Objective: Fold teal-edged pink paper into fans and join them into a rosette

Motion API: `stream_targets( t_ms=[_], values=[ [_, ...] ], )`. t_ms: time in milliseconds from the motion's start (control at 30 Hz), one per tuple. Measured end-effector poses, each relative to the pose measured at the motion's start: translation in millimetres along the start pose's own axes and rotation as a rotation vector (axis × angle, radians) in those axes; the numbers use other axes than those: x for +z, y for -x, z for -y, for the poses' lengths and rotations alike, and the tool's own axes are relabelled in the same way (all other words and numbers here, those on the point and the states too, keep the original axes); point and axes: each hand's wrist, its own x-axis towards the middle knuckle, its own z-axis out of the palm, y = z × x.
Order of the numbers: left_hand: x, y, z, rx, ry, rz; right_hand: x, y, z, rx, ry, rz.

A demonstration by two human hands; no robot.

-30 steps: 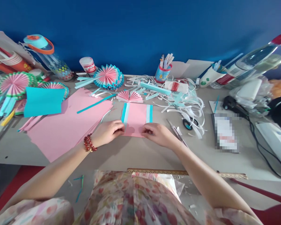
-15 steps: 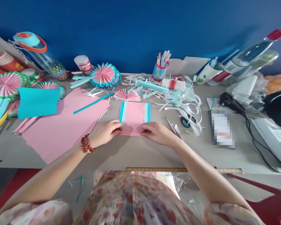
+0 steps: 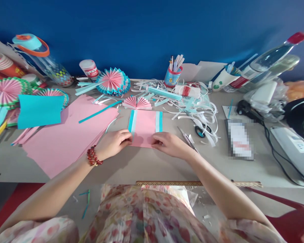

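Observation:
A pink sheet of paper (image 3: 145, 126) with pale blue and teal bands along its left and right sides lies flat in front of me. My left hand (image 3: 116, 143), a red bead bracelet at its wrist, pinches the near left corner with curled fingers. At the near right corner, my right hand (image 3: 167, 143) grips the same sheet between thumb and fingers. Just beyond the sheet's far edge sits a small pleated pink paper fan (image 3: 136, 102). Scissors (image 3: 190, 139) lie to the right of my right hand, their dark handles partly under white paper strips (image 3: 209, 130).
Large pink sheets (image 3: 66, 138) and a teal sheet (image 3: 40, 111) lie at left. Behind stand a folded paper rosette (image 3: 113, 82), a pen cup (image 3: 172, 76) and a drinking bottle (image 3: 47, 62). To the right are a phone (image 3: 240, 139), a power strip (image 3: 291, 148) and a tall bottle (image 3: 271, 62).
Almost nothing differs. Both hands stay on the near corners of the pink sheet, and the whole view has shifted very slightly.

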Motion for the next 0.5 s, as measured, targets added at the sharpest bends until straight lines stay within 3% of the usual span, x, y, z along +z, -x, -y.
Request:
stream_targets(
  t_ms=[500],
  values=[
    [1.0, 1.0, -0.2, 0.004, -0.006, -0.004, 2.6, 0.7, -1.2, 0.036, 0.017, -0.009]
  ],
)
